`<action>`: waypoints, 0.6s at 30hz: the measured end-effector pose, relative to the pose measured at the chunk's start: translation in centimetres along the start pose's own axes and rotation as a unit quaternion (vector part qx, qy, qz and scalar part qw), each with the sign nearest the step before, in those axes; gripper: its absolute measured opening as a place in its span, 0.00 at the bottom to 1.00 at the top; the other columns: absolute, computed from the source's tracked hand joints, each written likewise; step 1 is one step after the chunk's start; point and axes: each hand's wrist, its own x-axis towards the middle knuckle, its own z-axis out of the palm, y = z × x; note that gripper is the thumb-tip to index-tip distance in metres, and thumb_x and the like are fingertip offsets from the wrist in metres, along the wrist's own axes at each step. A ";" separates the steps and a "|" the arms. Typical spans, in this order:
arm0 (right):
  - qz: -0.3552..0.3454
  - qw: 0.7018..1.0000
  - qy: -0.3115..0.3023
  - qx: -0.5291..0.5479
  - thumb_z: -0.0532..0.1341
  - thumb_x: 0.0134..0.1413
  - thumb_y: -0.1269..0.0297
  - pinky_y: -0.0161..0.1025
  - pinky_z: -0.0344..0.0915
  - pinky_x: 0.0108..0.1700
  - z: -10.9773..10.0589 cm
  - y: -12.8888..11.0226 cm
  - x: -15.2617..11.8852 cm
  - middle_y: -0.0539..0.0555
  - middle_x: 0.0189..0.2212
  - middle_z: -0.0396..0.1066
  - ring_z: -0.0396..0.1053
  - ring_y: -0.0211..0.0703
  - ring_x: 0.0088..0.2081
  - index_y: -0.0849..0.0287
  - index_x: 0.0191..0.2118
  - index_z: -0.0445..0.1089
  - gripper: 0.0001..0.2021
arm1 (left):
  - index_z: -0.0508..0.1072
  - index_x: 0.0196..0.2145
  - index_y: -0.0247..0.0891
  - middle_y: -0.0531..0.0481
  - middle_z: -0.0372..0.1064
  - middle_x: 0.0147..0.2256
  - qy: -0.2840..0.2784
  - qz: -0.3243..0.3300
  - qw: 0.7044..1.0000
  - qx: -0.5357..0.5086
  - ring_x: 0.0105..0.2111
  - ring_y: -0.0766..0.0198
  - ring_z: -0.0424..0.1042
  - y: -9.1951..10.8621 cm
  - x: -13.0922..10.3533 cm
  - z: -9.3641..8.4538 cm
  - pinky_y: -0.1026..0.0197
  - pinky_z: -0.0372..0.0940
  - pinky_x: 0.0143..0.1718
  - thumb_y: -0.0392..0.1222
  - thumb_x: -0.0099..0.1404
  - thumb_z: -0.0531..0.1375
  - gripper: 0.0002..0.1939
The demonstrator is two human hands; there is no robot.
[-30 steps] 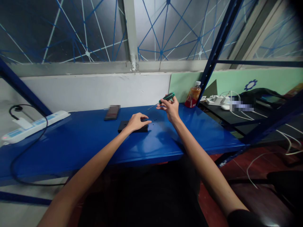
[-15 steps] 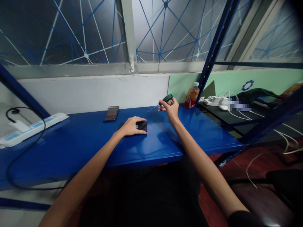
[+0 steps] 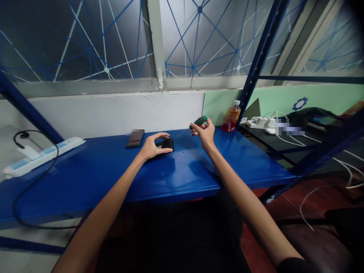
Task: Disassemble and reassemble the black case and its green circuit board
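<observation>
Blue desk, glossy, smooth, with light reflections. Phone, dark flat slab, lies behind the left hand, near the wall. Bottle stands upright at the back right, beyond the right hand, next to a blue post. Power strip, long, white and blue, sits at far left with a black cable plugged in; the cable loops over the desk's left part and hangs past the front edge. Few tiny dark screws lie loose between the hands, just right of the box. Right side: black table with white adapters and tangled white cables.

Bottle is clear plastic, white cap on, amber above, red lower down; label or liquid there, can't tell.

Box is black, blocky, on or just over the desk, mid-left, tilted; contact underneath hidden. Left hand grasps it, thumb in front, fingers behind. Right hand grips the screwdriver: green and black handle, thin metal shaft slanting down left, tip near the box's right end.
</observation>
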 end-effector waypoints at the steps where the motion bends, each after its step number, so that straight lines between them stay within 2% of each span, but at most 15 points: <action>1: -0.002 1.000 -0.006 -0.002 0.70 0.39 0.58 0.38 0.70 0.21 0.1 0.0 -0.1 0.47 0.23 0.70 0.71 0.41 0.22 0.54 0.37 0.57 0.22 | 0.73 0.48 0.41 0.45 0.74 0.45 0.000 -0.002 1.000 -0.002 0.48 0.51 0.72 0.1 0.0 0.0 0.49 0.62 0.53 0.51 0.49 0.70 0.29; 18: -0.015 1.000 -0.022 0.006 0.71 0.38 0.54 0.37 0.71 0.21 0.5 0.6 -0.4 0.46 0.22 0.71 0.72 0.42 0.23 0.55 0.39 0.58 0.25 | 0.74 0.47 0.39 0.44 0.75 0.45 -0.001 0.008 1.000 -0.026 0.47 0.53 0.73 0.0 -0.1 0.3 0.51 0.64 0.53 0.51 0.48 0.70 0.28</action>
